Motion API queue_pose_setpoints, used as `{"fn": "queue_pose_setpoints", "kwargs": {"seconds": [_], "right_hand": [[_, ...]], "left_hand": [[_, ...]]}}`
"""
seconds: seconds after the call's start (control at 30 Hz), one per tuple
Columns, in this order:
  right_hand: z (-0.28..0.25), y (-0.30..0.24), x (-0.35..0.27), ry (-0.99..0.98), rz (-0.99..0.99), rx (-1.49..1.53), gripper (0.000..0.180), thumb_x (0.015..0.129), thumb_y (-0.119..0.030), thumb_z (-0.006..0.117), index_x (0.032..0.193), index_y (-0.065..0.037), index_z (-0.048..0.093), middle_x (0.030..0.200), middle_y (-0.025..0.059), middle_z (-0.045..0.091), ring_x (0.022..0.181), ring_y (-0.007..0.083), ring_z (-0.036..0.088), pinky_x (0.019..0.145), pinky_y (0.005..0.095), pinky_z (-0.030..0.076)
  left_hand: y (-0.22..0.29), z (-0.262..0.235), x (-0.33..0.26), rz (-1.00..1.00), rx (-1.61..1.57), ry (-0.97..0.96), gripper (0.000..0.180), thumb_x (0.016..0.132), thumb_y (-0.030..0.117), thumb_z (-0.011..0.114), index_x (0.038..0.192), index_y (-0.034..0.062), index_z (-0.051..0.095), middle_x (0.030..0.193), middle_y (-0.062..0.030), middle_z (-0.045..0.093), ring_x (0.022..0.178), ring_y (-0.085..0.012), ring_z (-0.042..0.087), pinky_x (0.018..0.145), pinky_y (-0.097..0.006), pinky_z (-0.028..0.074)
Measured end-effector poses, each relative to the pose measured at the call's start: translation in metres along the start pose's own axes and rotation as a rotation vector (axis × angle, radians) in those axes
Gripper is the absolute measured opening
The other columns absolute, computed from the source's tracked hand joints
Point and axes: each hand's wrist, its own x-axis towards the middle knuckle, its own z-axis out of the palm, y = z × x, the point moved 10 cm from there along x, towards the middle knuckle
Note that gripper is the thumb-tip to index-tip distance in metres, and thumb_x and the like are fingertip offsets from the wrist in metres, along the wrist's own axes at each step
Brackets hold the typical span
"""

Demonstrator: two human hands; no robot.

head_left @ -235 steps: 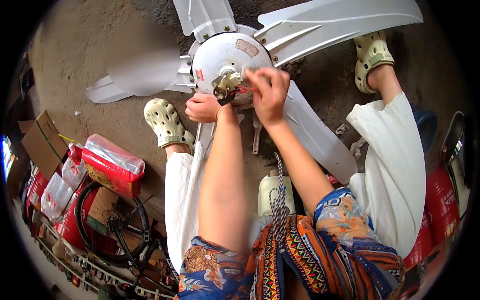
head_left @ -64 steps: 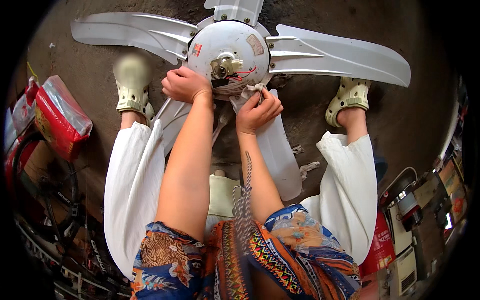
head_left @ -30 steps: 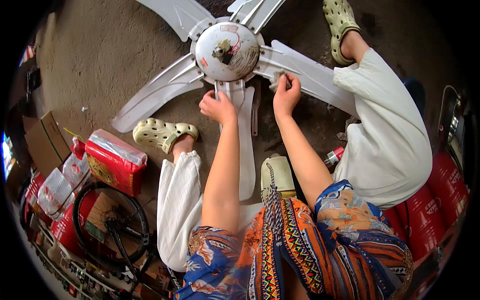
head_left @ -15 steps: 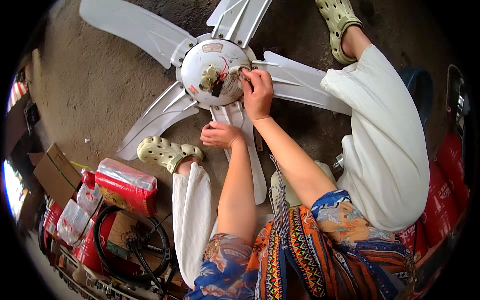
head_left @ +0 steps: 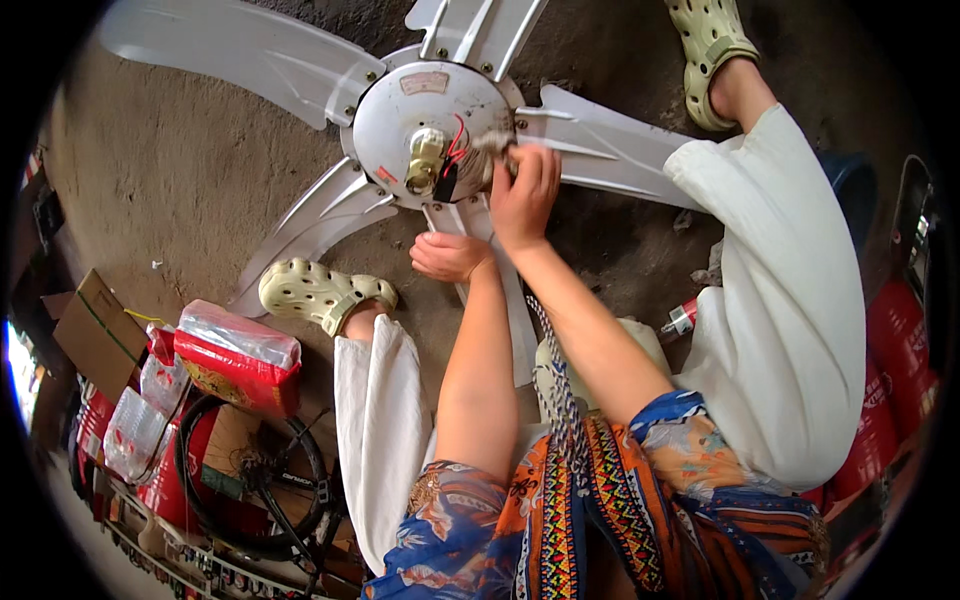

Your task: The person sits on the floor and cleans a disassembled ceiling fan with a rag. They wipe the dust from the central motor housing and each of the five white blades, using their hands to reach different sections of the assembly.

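Observation:
A white ceiling fan with several blades lies on the floor, its round motor housing (head_left: pixel 385 125) facing up. On the hub stands a brass-coloured fitting (head_left: pixel 424 160), with red wires (head_left: pixel 457 140) and a black block (head_left: pixel 446 184) beside it. My right hand (head_left: pixel 525 195) is closed on a greyish rag (head_left: pixel 484 155), pressed to the housing's right side; rag and fingertips are somewhat blurred. My left hand (head_left: pixel 450 257) is curled closed over the near fan blade (head_left: pixel 512 325), just below the housing. Its palm is hidden, so I cannot see whether anything is in it.
My clog-shod feet flank the fan. At left are a red plastic-wrapped pack (head_left: pixel 240 350), a cardboard piece (head_left: pixel 98 330) and a bicycle wheel (head_left: pixel 190 470). A small red-and-white can (head_left: pixel 682 318) lies by my right leg, and red containers (head_left: pixel 895 330) stand at far right.
My right hand and the rag have shifted slightly along the housing's right side. My left hand stays curled by the near blade. The whole view has moved a little.

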Motion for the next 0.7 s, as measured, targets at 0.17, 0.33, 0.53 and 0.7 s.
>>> {"fn": "queue_pose_setpoints", "kwargs": {"seconds": [0.17,0.33,0.53,0.7], "right_hand": [[-0.003,0.004,-0.005,-0.037,0.052,0.087,0.023,0.075,-0.003,0.068,0.093,-0.005,0.053,0.095,0.0137,0.054,0.091,0.0354,0.052,0.084,0.0458,0.043],[-0.003,0.000,0.017,-0.019,0.067,0.146,0.020,0.076,-0.002,0.066,0.092,-0.004,0.053,0.093,0.0141,0.054,0.090,0.0357,0.052,0.082,0.0447,0.043],[0.004,-0.003,0.057,0.055,0.058,0.172,0.014,0.080,-0.004,0.066,0.087,-0.001,0.054,0.087,0.0149,0.055,0.086,0.0353,0.052,0.079,0.0442,0.043],[-0.002,-0.003,0.056,0.088,0.023,0.102,0.016,0.080,-0.006,0.066,0.085,-0.002,0.052,0.086,0.0151,0.054,0.084,0.0363,0.051,0.077,0.0447,0.042]], "left_hand": [[-0.007,-0.003,-0.005,-0.011,-0.014,-0.032,0.034,0.096,0.024,0.038,0.077,-0.0018,0.049,0.079,-0.0218,0.050,0.078,-0.0423,0.045,0.074,-0.050,0.036],[-0.002,-0.006,-0.004,-0.024,-0.046,-0.001,0.035,0.097,0.023,0.038,0.076,-0.0027,0.050,0.080,-0.0222,0.052,0.078,-0.0432,0.046,0.074,-0.051,0.036],[0.005,-0.008,-0.001,-0.033,-0.050,-0.003,0.036,0.097,0.023,0.037,0.076,-0.0028,0.050,0.079,-0.0218,0.053,0.078,-0.0426,0.046,0.074,-0.050,0.037],[0.004,-0.008,-0.006,-0.030,-0.055,-0.004,0.036,0.097,0.024,0.036,0.075,-0.0029,0.049,0.079,-0.0224,0.052,0.078,-0.0428,0.046,0.074,-0.050,0.036]]}}
